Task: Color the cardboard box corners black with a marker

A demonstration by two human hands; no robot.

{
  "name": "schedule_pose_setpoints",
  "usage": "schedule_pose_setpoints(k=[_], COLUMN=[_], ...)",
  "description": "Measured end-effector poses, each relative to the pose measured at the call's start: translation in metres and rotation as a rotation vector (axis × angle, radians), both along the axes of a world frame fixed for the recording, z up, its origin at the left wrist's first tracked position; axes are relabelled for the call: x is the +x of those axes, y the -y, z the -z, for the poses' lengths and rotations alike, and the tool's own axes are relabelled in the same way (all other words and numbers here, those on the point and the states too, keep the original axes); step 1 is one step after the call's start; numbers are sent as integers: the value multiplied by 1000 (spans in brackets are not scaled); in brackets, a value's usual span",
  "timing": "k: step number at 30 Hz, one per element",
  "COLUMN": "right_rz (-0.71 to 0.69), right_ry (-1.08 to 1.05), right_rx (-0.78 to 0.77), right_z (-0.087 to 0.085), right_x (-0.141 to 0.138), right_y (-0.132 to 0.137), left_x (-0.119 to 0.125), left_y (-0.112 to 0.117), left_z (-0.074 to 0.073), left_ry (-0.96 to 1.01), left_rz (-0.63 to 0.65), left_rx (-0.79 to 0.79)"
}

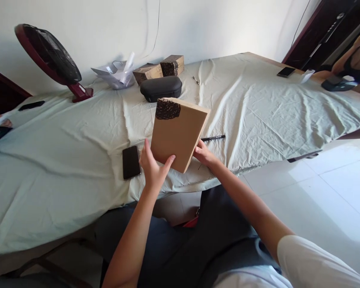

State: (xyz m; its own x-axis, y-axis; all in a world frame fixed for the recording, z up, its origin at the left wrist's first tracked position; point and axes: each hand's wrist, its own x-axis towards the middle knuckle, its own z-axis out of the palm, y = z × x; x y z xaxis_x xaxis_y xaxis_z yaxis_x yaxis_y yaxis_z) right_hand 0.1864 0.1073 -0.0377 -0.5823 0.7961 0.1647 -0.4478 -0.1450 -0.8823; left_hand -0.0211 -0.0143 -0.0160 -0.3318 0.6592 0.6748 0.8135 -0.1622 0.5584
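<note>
A flat brown cardboard box (pixel 177 136) is held up, tilted, above the near part of the table, with a patch of black scribble on its upper left corner. My left hand (pixel 155 166) grips its lower left side, thumb across the front face. At the lower right edge, my right hand (pixel 204 154) holds the box, its fingers partly hidden behind it. A black pen (pixel 213 138) lies on the cloth just beyond my right hand. Left of my left hand rests a dark phone (pixel 131 162).
Behind the box sit a black zip case (pixel 161 88), two patterned cardboard boxes (pixel 148 73) and a clear plastic basket (pixel 117 79). A dark red fan (pixel 52 56) stands at the back left. Other people's hands (pixel 6 122) and a person's arm (pixel 348 54) appear at the table's ends.
</note>
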Motion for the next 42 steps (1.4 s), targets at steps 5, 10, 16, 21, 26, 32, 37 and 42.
schedule_pose_setpoints(k=[5,10,16,21,26,32,37,42], right_rz=[53,-71,-71,-54,-50,-14,19,49], right_ry=[-5,0,3,70,80,54,64,57], right_rx=[-34,49,153,224,199,121,38,-49], right_z=[-1,-5,-9,-12,-12,-4,-3,-8], right_x=[1,-1,-1,2,3,2,1,1], right_y=[-1,3,6,8,9,6,5,6], left_x=[-8,-8,-5,-4,-4,-5,-4,-2], left_y=[-1,1,1,0,0,0,1,3], left_z=[1,-5,-4,-1,-1,-2,-5,-9], left_ry=[122,47,20,22,31,30,-10,-36], left_rz=[2,-59,-60,-56,-43,24,63,101], left_rx=[-5,72,75,85,102,136,153,156])
